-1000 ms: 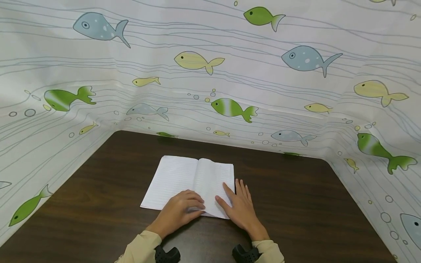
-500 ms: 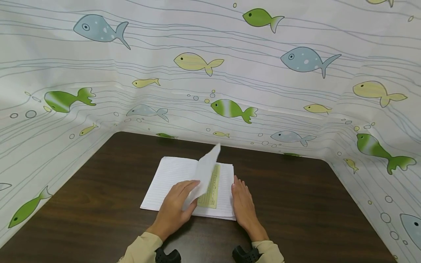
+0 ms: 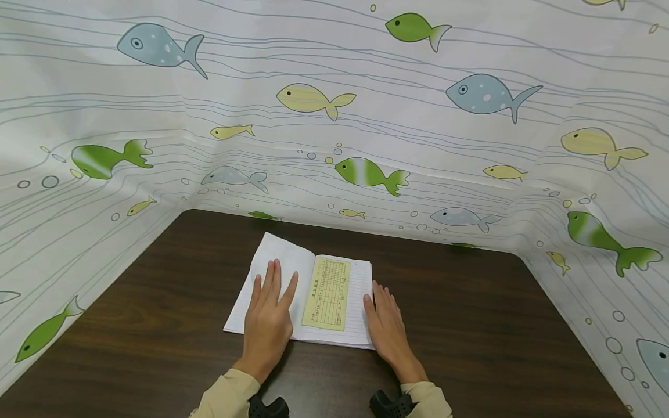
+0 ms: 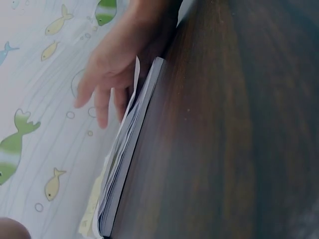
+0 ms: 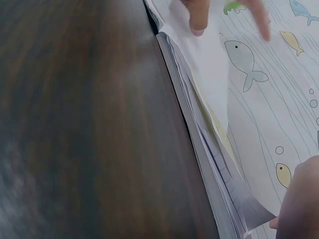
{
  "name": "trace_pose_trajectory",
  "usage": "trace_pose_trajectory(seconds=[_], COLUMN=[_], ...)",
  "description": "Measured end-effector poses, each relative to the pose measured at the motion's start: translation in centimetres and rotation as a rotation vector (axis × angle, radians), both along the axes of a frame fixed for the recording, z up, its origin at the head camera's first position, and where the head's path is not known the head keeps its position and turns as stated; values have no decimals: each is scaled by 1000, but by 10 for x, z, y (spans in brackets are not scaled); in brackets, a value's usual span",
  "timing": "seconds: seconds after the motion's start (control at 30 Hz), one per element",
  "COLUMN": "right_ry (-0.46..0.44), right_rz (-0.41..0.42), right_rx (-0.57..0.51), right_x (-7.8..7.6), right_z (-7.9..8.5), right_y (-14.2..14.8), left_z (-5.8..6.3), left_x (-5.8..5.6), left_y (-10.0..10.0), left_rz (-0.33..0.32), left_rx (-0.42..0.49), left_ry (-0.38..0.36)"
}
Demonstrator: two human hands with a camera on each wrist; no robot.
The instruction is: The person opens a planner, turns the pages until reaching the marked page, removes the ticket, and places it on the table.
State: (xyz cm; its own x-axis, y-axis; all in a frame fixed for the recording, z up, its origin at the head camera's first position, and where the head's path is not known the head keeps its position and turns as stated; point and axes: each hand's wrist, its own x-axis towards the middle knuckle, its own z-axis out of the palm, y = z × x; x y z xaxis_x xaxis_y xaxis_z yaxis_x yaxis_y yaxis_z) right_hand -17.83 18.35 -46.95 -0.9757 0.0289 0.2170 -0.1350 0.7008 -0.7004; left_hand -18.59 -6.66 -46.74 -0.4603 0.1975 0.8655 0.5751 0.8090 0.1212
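We see the yellow slip, roughly twelve-to-six lengthwise, at two o'clock from the nearer left grip (spread, holding nothing).

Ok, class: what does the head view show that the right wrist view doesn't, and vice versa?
Only the head view: the printed grid on the yellow slip and the left sleeve. Only the right wrist view: layered page edges close up, side-on. Both: the notebook, tabletop, fish-patterned backdrop, fingers, and the slip, though just a sliver in the second.
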Motion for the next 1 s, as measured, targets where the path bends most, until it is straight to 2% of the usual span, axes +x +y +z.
trace_pose_trajectory(seconds=[0.1, 0.23, 0.37, 0.5, 0.6, 1.0], right_ry=[-4, -7, -4, -7, -11, 22], right_rz=[1, 2, 5, 4, 4, 25], right_rx=[5, 8, 14, 32, 47, 88], right_x=[0, 0, 0, 0, -1, 0], right_z=[0, -1, -2, -3, -3, -3], right_y=[0, 1, 1, 1, 1, 3], left_z=[-3, -5, -8, -12, -13, -10], left_x=[-1, -1, 2, 7, 9, 11], left_y=[0, 2, 4, 6, 7, 8], left_rz=[-1, -64, -126, -127, -126, -132], left_rx=[-28, -40, -30, -82, -121, -124], left_ry=[-12, -91, -274, -487, -586, -603])
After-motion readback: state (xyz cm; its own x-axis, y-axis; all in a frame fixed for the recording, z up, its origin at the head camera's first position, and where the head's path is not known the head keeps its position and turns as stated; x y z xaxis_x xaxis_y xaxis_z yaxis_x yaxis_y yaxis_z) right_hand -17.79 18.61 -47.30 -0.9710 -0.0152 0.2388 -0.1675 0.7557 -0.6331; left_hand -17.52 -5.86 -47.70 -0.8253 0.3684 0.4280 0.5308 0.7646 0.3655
